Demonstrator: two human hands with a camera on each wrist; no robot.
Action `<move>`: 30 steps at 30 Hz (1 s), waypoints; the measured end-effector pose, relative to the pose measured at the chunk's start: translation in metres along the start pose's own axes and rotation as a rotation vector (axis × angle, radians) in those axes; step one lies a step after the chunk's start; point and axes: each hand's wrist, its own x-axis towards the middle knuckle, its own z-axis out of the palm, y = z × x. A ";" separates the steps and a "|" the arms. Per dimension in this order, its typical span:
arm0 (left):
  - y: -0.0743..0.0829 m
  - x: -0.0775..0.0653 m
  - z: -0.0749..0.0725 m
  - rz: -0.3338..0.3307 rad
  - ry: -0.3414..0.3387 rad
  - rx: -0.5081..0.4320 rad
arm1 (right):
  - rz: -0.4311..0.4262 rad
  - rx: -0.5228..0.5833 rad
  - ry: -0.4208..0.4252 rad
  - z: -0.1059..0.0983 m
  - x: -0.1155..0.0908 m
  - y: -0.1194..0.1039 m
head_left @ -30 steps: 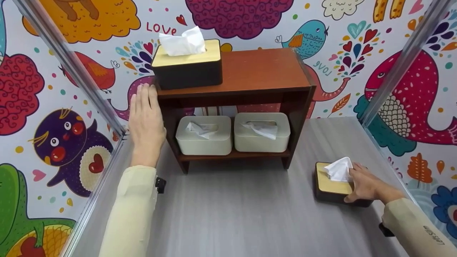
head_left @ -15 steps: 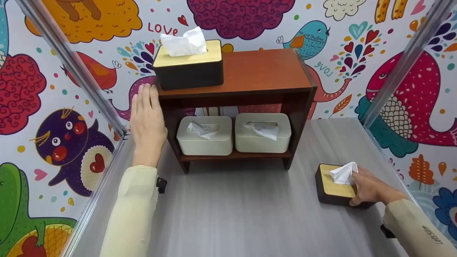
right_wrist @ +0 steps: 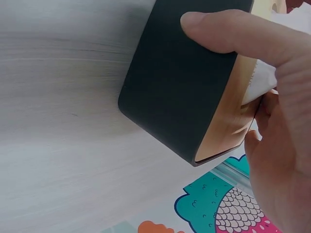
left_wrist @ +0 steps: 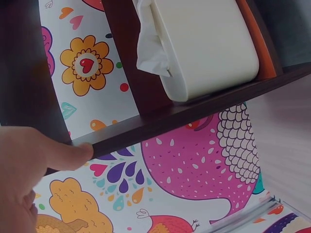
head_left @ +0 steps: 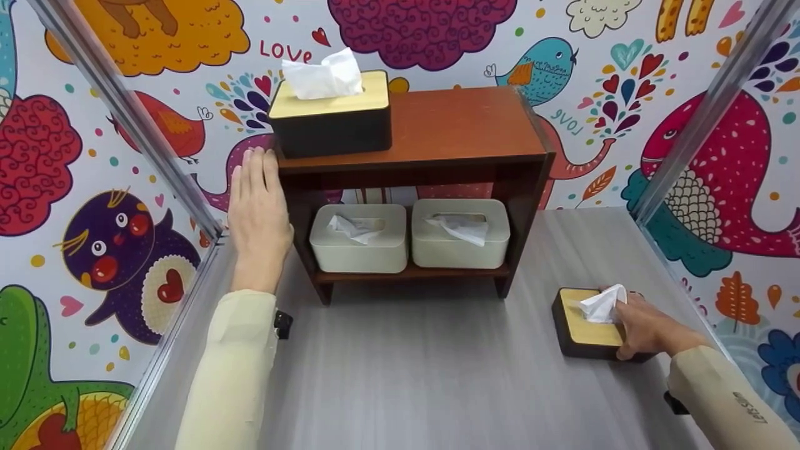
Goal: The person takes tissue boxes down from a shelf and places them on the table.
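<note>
My right hand [head_left: 644,328] grips a black tissue box [head_left: 578,331] with a light wood lid at the right of the grey table. In the right wrist view its thumb [right_wrist: 214,31] presses the black side, and the other fingers reach over the lid to the opposite side. A white tissue [head_left: 603,305] sticks up from the lid beside the hand. On the left, my left hand [head_left: 257,225] lies with straight fingers along the side of a brown wooden shelf [head_left: 469,125]. Its thumb [left_wrist: 73,156] touches the shelf's front edge in the left wrist view.
Another black tissue box [head_left: 331,131] with a wood lid stands at the left on the shelf top. Two cream tissue boxes [head_left: 358,256] sit side by side on the lower board. Cartoon-printed walls and metal posts [head_left: 681,119] enclose the grey table [head_left: 412,362].
The black tissue box under my right hand has turned a little and shifted slightly right and nearer, mostly in the first half second. My left hand stays against the shelf.
</note>
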 end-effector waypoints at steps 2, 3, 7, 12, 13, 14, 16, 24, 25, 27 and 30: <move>0.000 0.000 0.000 0.001 0.003 -0.003 | 0.007 0.016 -0.003 -0.001 0.000 -0.001; 0.000 0.000 0.000 0.002 0.007 -0.008 | 0.001 -0.004 -0.003 -0.001 0.001 -0.001; 0.000 -0.001 0.001 0.008 0.016 -0.015 | -0.013 -0.070 0.002 -0.003 0.003 -0.001; 0.000 0.000 0.001 0.009 0.015 -0.012 | -0.010 -0.092 -0.010 -0.005 0.006 0.000; 0.000 0.000 0.001 0.007 0.013 -0.012 | -0.013 -0.083 -0.016 -0.006 0.006 0.000; 0.000 0.000 0.001 0.004 0.011 -0.013 | -0.015 -0.074 -0.020 -0.007 0.007 0.000; 0.000 0.000 0.000 0.000 0.007 -0.015 | -0.014 -0.065 -0.029 -0.007 0.007 -0.001; -0.002 -0.002 0.000 0.002 -0.002 -0.012 | -0.001 -0.147 -0.023 -0.008 0.005 0.000; -0.002 -0.001 0.000 0.003 -0.006 -0.010 | 0.001 -0.162 -0.019 -0.008 0.005 0.000; -0.001 -0.001 -0.001 0.003 -0.014 -0.007 | 0.001 -0.157 -0.016 -0.008 0.003 -0.001; -0.001 0.000 -0.001 0.007 -0.013 -0.005 | -0.002 -0.085 -0.014 -0.009 0.000 0.000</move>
